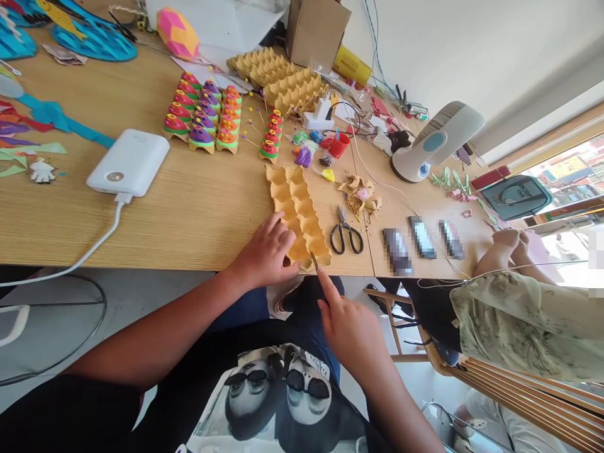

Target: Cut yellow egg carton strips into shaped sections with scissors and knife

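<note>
A yellow-brown egg carton point(298, 204) with two rows of cups lies on the table, its near end at the front edge. My left hand point(270, 253) grips its near left side, fingers bent over the cups and thumb at the near edge. Closed round a thin knife, my right hand point(346, 321) is just off the table edge with the forefinger stretched along the tool. The knife blade point(314, 259) touches the carton's near end; its handle is hidden in my palm. Black-handled scissors point(346, 236) lie just right of the carton.
Painted egg-carton strips point(202, 119) stand farther back, with uncut cartons point(287, 82) behind. A white power bank point(129, 162) with a cable is at left. Carton scraps point(361, 196), phones point(397, 250) and a small fan point(436, 141) are at right, where another person point(523, 302) sits.
</note>
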Demonstrator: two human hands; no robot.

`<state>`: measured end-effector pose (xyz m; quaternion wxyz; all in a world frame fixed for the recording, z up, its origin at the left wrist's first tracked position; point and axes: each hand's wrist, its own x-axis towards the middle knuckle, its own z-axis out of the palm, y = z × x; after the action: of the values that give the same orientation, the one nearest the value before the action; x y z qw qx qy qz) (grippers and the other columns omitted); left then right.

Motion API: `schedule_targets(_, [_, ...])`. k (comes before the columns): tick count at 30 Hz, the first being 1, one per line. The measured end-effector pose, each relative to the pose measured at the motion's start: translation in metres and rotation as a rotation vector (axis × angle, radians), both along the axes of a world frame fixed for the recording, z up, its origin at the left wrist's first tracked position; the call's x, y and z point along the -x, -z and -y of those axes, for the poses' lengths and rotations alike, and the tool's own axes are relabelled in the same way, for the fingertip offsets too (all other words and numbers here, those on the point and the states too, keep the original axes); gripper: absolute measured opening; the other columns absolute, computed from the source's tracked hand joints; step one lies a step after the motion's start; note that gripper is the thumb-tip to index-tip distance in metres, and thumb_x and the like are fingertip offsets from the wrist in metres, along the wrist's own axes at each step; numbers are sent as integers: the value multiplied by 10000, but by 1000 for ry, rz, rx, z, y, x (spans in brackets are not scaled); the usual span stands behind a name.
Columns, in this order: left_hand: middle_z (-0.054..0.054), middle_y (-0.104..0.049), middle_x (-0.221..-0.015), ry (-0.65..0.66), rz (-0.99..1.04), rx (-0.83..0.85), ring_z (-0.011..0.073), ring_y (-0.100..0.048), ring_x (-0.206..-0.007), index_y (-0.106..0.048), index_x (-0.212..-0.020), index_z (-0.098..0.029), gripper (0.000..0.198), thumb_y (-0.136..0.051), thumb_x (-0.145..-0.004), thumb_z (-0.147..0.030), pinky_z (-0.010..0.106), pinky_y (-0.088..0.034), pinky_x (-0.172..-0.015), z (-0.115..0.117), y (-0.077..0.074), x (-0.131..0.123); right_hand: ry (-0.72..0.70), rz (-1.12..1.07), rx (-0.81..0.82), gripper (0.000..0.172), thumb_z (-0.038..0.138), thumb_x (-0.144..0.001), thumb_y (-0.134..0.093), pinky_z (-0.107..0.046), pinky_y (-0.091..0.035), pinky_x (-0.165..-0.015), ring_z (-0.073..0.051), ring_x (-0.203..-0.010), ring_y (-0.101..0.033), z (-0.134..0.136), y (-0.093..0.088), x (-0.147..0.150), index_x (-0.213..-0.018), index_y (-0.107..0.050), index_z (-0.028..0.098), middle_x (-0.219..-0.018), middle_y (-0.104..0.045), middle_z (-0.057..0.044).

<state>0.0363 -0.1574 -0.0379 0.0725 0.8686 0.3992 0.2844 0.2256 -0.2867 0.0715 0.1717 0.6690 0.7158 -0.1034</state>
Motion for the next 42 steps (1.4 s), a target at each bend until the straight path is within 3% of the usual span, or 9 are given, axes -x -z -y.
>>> schedule_targets(8, [154, -583, -1145, -8, 0, 2, 448, -350, -1511, -543, -1055, -197, 334, -708, -854, -409, 599, -416, -1215, 0, 1, 0, 10, -11, 38, 631, 291, -1114, -412, -276, -508, -670, -236, -874, -803, -13, -10, 2, -1713, -214, 283, -989, -832, -63])
schedule_targets(14, [166, -590, -1151, -15, -8, -2, 459, -350, -1507, -555, -1060, -186, 346, -698, -857, -427, 608, -428, -1197, -1, 3, 0, 16, -42, 28, 635, 306, -1114, -419, -282, -528, -712, -241, -970, -799, -24, -8, 6, -1713, -211, 288, -1074, -832, -61])
schedule_targets(27, [152, -603, -1135, -28, -1, 30, 454, -373, -1496, -567, -1054, -197, 328, -700, -848, -415, 607, -416, -1202, 1, -3, 0, 55, -38, 44, 652, 282, -1114, -411, -291, -491, -621, -244, -828, -790, 12, -1, -4, -1723, -177, 285, -984, -823, -45])
schedule_targets(42, [155, -599, -1130, 1, 14, 43, 447, -346, -1517, -571, -1037, -195, 321, -724, -837, -393, 603, -387, -1240, 1, -4, 0, 30, -23, 6, 641, 285, -1108, -440, -264, -479, -612, -232, -836, -800, -5, 4, -1, -1713, -231, 263, -961, -831, -46])
